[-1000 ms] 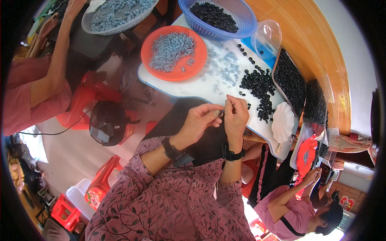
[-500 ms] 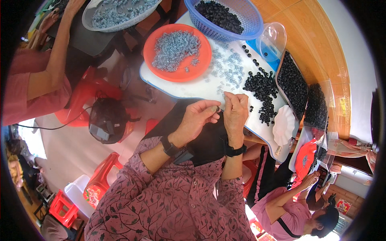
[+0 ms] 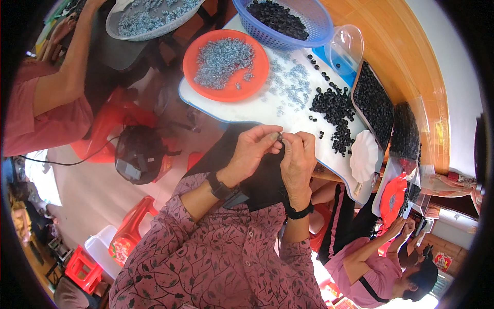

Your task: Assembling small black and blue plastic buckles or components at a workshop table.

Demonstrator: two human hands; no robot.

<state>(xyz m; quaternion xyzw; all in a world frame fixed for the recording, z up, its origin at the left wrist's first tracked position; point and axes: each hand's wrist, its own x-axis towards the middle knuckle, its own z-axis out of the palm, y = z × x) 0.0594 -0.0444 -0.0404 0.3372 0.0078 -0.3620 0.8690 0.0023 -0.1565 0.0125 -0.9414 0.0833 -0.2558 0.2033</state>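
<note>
Over my lap, just off the near edge of the white table (image 3: 234,112), my hands meet fingertip to fingertip. A small round black part (image 3: 279,137) is pinched between thumb and fingers of my left hand (image 3: 256,146). My right hand (image 3: 299,157) is closed in a pinch against that part; whatever its fingertips hold is too small to make out. Beyond the hands, small clear-grey coiled-looking pieces (image 3: 292,85) lie scattered on the tabletop. Right of them spreads a pile of loose black parts (image 3: 332,107). An orange-red plate (image 3: 247,93) carries a heap of the grey pieces.
A blue basket (image 3: 314,34) of black parts stands at the far edge, beside a clear plastic bowl (image 3: 351,46). Along the right are a tray (image 3: 371,102) full of black parts and a white scalloped dish (image 3: 363,157). Co-workers sit left and lower right.
My right hand has drawn back from the table edge toward me, and its fingertips now touch the black part in my left hand. The left hand has barely moved.
</note>
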